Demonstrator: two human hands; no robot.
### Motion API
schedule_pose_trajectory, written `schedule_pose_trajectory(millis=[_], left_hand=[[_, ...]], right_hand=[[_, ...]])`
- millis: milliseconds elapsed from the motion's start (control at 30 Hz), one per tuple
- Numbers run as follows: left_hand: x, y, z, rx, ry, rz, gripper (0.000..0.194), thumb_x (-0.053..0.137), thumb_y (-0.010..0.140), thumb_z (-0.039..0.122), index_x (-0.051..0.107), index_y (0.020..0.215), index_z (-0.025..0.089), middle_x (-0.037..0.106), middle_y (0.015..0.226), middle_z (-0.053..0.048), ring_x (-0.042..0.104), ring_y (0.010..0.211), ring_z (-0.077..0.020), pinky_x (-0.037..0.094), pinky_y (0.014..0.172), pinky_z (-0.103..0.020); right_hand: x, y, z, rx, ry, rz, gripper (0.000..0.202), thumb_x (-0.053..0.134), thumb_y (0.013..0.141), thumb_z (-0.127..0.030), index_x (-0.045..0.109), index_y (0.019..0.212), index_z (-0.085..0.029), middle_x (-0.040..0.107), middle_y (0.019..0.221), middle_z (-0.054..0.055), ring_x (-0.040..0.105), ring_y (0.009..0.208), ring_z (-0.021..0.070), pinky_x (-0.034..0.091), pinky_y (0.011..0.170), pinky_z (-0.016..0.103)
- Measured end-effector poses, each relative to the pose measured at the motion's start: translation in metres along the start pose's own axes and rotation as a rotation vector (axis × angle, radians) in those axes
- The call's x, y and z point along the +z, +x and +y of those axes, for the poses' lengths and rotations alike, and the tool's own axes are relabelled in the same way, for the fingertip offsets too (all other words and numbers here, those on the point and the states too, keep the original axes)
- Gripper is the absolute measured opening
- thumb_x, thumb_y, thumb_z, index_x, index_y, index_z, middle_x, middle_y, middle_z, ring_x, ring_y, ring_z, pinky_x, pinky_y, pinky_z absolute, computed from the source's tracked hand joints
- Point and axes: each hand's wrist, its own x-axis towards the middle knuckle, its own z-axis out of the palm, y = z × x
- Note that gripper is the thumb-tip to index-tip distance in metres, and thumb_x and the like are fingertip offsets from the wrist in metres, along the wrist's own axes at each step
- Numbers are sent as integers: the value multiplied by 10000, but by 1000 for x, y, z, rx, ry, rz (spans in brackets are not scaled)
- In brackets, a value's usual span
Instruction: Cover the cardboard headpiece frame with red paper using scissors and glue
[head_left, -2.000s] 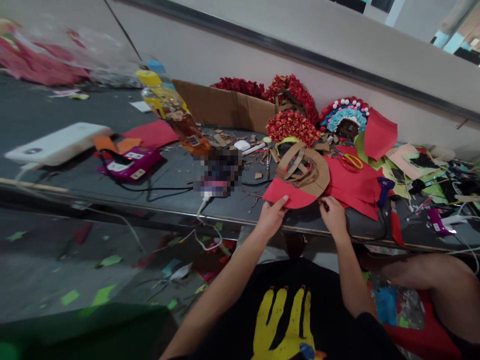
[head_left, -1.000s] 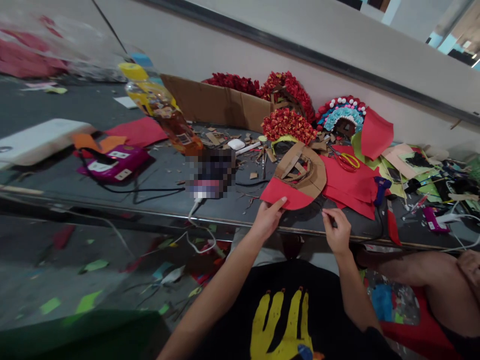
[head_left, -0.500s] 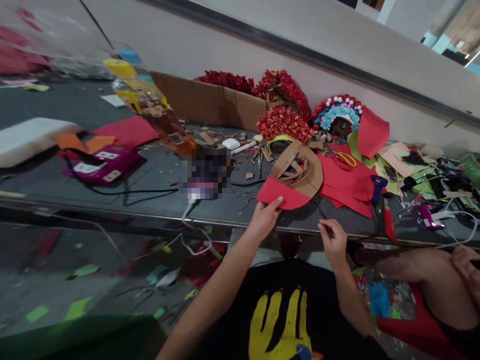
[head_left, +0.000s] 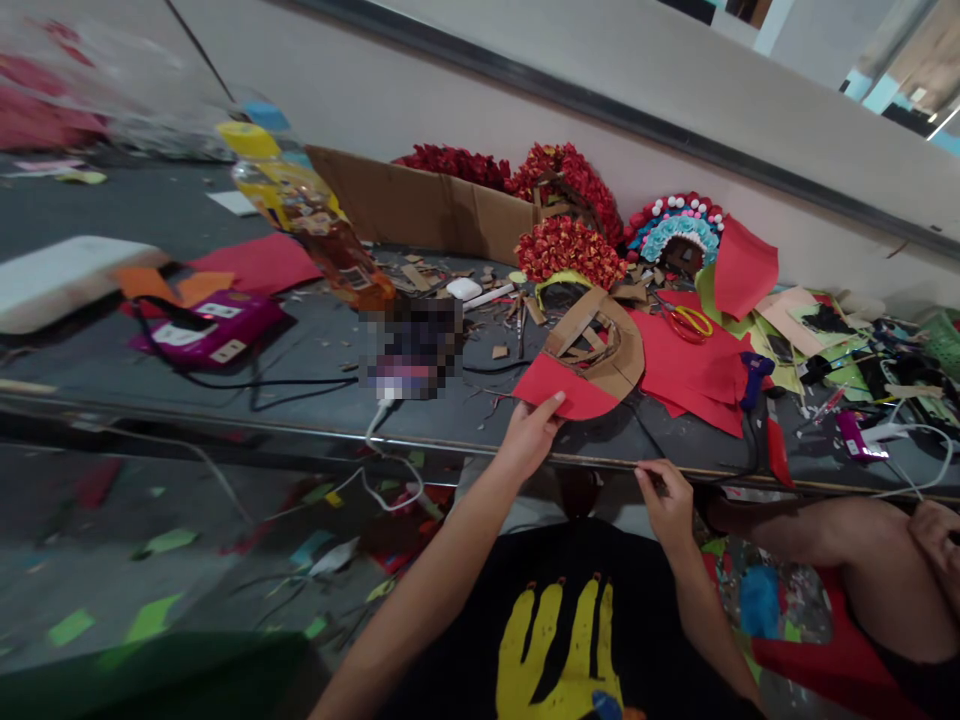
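Note:
A cardboard cap shape (head_left: 616,362) with an open framework crown and red paper over its brim tilts above the front edge of the table. Its red brim is pinched between the thumb and fingers of my left hand (head_left: 527,432). To the right, apart from the cap, my right hand (head_left: 666,495) is by the table edge with its fingers curled and pressed together. Whatever those fingers hold, if anything, is too small to make out. Behind the cap's right side lie red paper sheets (head_left: 694,375), with red-and-yellow scissors (head_left: 688,322) on top.
A dark blue glue gun (head_left: 756,378) lies right of the sheets. Flower-covered headpieces (head_left: 574,250) stand at the back. A tea bottle (head_left: 315,225), a purple power strip (head_left: 210,328) and cables are on the left. Another person's leg (head_left: 817,520) is at right. Paper scraps litter the floor.
My right hand has dropped slightly toward me, away from the cap. The cap and my left hand have stayed almost in place.

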Motion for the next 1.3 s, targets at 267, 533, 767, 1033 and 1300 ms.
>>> schedule_pose_trajectory(millis=[267,533,767,1033,1300], left_hand=[[1,-2,2,-2,59,-46,359,816,534,311,633,813,180,717,772,-28,682,843,-216,535,775,-329],[3,-2,2,-32,66,-18,401,824,504,311,636,828,167,715,764,-11,681,770,-188,531,748,-311],[1,-3,0,-41,90,-21,418,832,505,293,662,866,166,732,837,-37,681,823,-201,528,801,-332],[0,-3,-3,-29,134,-62,451,839,510,316,680,902,163,735,911,-67,668,930,-240,494,903,-388],[1,-4,0,-36,157,-78,400,850,493,329,688,805,138,736,814,-72,682,856,-242,516,856,-385]], right_hand=[[5,-3,3,27,-23,-55,151,544,861,-272,674,870,-196,696,807,41,650,742,153,520,679,264],[7,0,8,106,23,-85,217,521,873,-334,675,888,-182,699,822,55,652,736,157,525,695,274],[12,-5,11,110,0,-76,245,492,885,-347,677,875,-188,694,789,51,646,742,167,514,724,297],[18,-4,2,7,40,-23,245,461,897,-271,678,818,-189,679,723,40,629,698,154,493,680,282],[15,-6,6,61,95,-69,227,466,896,-270,678,889,-190,680,748,39,631,731,156,494,713,287]])
